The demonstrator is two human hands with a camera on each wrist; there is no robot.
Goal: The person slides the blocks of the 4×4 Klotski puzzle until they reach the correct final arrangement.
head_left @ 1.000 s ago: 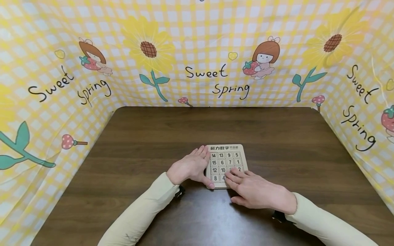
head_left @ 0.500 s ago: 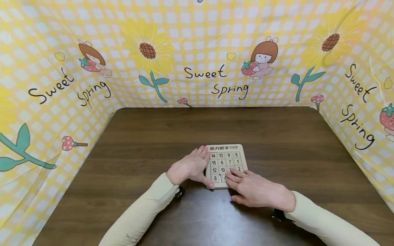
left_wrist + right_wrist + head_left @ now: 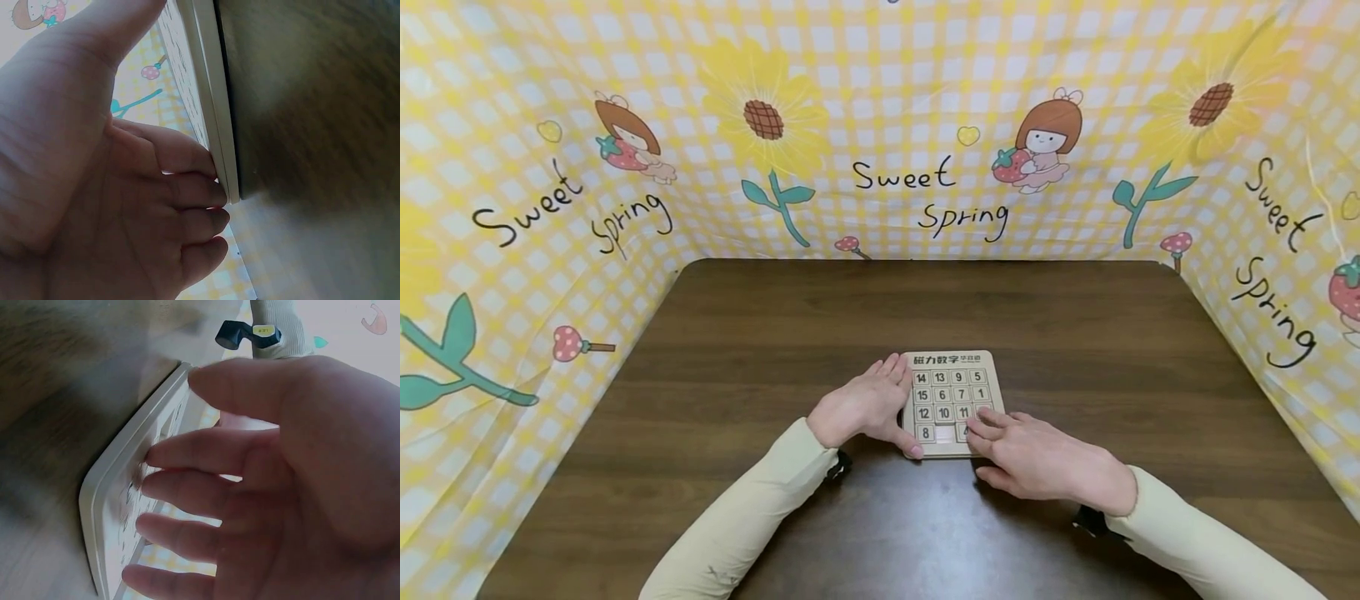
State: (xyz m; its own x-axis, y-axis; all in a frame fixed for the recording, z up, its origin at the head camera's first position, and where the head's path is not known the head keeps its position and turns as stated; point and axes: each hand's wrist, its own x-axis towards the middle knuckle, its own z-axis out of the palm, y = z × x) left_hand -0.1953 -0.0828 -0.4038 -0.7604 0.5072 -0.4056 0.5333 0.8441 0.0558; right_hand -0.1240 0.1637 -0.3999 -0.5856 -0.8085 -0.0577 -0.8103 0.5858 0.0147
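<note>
A wooden number sliding puzzle point(image 3: 951, 455) lies flat on the table, its number tiles facing up. Along its left side rests my left hand point(image 3: 868, 407), fingers extended and thumb at the near left corner. In the left wrist view, fingertips of that hand point(image 3: 156, 200) touch the puzzle's edge point(image 3: 212, 94). My right hand point(image 3: 1048, 457) reaches over the near right part, fingertips on the tile marked 4 point(image 3: 965, 432), which they partly cover. Left of that tile is a vacant slot point(image 3: 944, 434). The right wrist view shows the fingers point(image 3: 187, 494) fairly straight against the tiles.
The brown wood-grain table point(image 3: 760, 333) extends around the puzzle. Yellow checked cloth point(image 3: 880, 100) with printed flowers hangs along its back and sides. A small black device point(image 3: 250, 334) is on the left wrist.
My right hand has moved a little to the right, sliding the 4 tile one place rightward along the bottom row and leaving a gap behind it. My left hand has stayed put.
</note>
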